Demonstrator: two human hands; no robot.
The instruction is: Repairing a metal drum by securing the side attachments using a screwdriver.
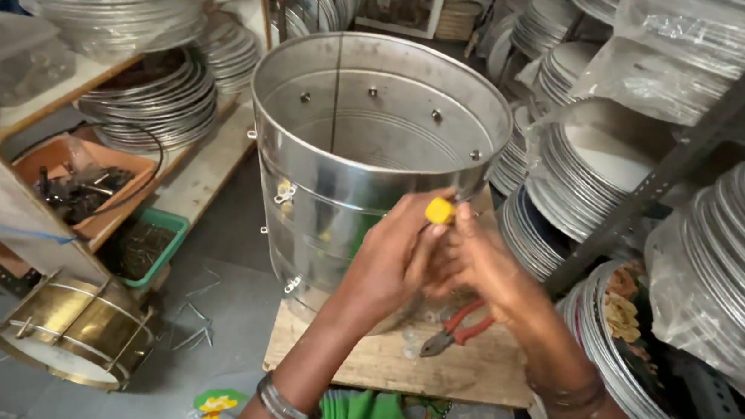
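The left hand [391,262] and right hand [477,259] are meeting at the near rim of the steel drum shell [366,146], which is standing upright on the wooden desk [388,372]; the left fingers are clamping a yellow-handled tool [439,209], the right fingers are curling beside it, grip unclear; judging by this, hardware is being fastened at the rim, calling for steady pressure; red-handled pliers [457,327] are lying close; stacked metal rings [743,274] are crowding the right, leaving more room leftward.

Both hands [437,262] at steel drum shell [366,146] rim, left hand [391,258] holding yellow-handled tool [439,210], red pliers [457,327] on wooden board [378,364]
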